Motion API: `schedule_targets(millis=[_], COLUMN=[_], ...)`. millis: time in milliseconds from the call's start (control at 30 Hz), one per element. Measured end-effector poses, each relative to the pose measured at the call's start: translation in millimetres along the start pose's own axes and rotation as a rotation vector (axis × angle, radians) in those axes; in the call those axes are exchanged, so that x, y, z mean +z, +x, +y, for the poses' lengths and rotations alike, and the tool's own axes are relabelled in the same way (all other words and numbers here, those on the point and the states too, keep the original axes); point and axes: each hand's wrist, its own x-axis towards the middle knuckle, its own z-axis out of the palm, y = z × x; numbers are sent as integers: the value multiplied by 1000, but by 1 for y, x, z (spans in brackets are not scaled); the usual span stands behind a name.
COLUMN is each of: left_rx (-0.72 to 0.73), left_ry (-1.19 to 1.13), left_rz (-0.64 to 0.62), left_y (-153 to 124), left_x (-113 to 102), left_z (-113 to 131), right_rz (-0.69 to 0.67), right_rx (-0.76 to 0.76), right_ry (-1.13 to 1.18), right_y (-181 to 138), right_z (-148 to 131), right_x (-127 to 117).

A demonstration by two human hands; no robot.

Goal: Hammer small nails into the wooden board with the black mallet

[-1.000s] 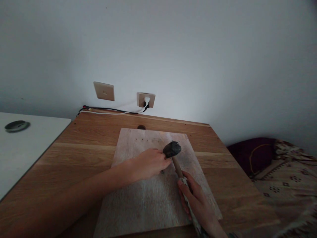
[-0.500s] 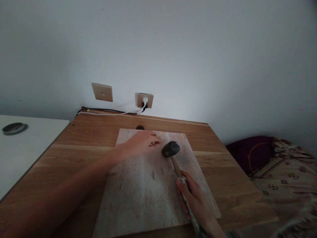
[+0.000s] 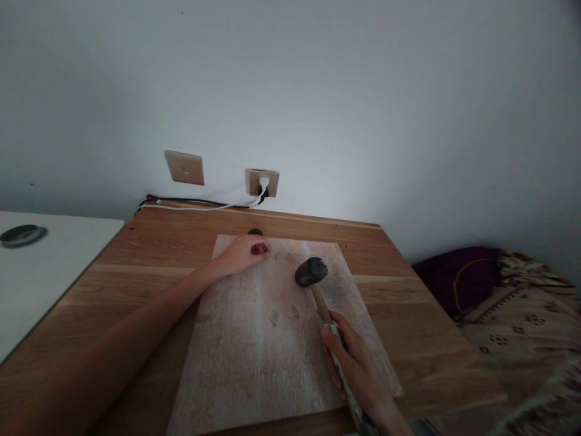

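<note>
My right hand (image 3: pixel 351 357) is wrapped round the handle of a mallet (image 3: pixel 320 300) with a dark, blocky head. The head is over the right part of a worn, pale board (image 3: pixel 240 363), its handle slanting back toward me. Near the board's far left edge, my left hand (image 3: pixel 242 253) has its fingers curled in. Something small and dark red (image 3: pixel 259 248) shows at those fingers; its kind cannot be made out. Just behind that hand is a dark round object (image 3: pixel 255 232), partly hidden. Two small slim bits, one of them greyish (image 3: pixel 295 311), lie mid-board.
Under the board is a wooden table (image 3: pixel 408 339), against a white wall. Cables (image 3: pixel 195 204) run along its back edge to a socket (image 3: pixel 263 183). A white surface (image 3: pixel 59 272) with a dark round item adjoins on the left. Patterned fabric (image 3: pixel 512 327) lies at the right.
My left hand has moved left across the board, away from the mallet head, and the dark red thing shows more plainly. The mallet in my right hand has stayed nearly still.
</note>
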Motion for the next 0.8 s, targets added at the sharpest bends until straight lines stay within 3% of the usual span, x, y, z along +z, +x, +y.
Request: schedule_targets(millis=[467,800], left_rx=[23,-8], left_ry=[26,-87], left_rz=[-29,-8], left_y=[1,-1], left_x=[0,5], left_z=[1,-8], right_rz=[-28,-22], right_rx=[-36,-37], right_ry=[-5,26], right_y=[2,0], right_z=[3,-7], right_x=[-1,3])
